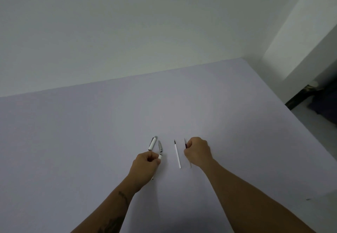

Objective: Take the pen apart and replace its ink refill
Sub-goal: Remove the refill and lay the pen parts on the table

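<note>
The pen lies in parts on a pale lilac table. My left hand is closed around the white pen barrel, whose end sticks out past my fingers. Just beyond it lie the white cap with a silver clip and a silver tip section. A white ink refill with a dark tip rests on the table between my hands. My right hand is closed on a second, dark reddish refill; its tip pokes out above my fist.
A white wall rises behind the table's far edge. The table's right edge runs diagonally at the right, with a dark floor area and dark objects beyond it.
</note>
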The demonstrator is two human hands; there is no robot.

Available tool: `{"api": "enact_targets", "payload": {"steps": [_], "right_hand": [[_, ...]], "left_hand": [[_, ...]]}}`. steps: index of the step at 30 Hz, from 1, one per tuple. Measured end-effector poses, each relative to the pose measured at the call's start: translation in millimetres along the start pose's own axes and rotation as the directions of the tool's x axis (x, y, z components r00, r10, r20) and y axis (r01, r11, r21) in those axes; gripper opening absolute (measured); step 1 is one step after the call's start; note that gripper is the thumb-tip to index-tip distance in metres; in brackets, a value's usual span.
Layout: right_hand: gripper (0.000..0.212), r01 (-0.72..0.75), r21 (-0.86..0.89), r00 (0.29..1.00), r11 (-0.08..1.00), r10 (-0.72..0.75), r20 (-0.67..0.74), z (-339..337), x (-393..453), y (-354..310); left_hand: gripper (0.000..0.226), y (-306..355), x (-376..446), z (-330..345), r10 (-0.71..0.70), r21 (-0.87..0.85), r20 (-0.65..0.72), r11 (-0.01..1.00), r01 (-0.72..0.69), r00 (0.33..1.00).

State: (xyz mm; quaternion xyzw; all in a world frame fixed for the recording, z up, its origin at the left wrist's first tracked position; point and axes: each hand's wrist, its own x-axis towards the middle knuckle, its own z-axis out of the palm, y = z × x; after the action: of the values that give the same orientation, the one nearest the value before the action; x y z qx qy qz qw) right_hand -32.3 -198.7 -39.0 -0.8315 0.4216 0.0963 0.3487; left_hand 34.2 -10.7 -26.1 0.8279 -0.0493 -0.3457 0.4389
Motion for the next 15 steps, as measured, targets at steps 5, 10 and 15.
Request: {"api": "enact_targets", "payload": {"steps": [5,10,15], "right_hand": [[0.004,0.046,-0.063,0.999,0.997,-0.047,-0.013,9,5,-1],[0.006,0.070,-0.078,0.997,0.995,-0.071,-0.019,9,5,1],[0.008,0.150,-0.102,0.987,0.983,-0.154,-0.040,8,-4,-5]], "left_hand": [[0.011,-4,5,2,-0.036,0.031,0.002,0.999,0.036,0.999],[0.011,-8,7,-1,-0.047,0.057,0.002,0.997,0.047,0.999],[0.013,-9,6,-4,-0.059,0.011,0.008,0.998,0.059,0.998]]}}
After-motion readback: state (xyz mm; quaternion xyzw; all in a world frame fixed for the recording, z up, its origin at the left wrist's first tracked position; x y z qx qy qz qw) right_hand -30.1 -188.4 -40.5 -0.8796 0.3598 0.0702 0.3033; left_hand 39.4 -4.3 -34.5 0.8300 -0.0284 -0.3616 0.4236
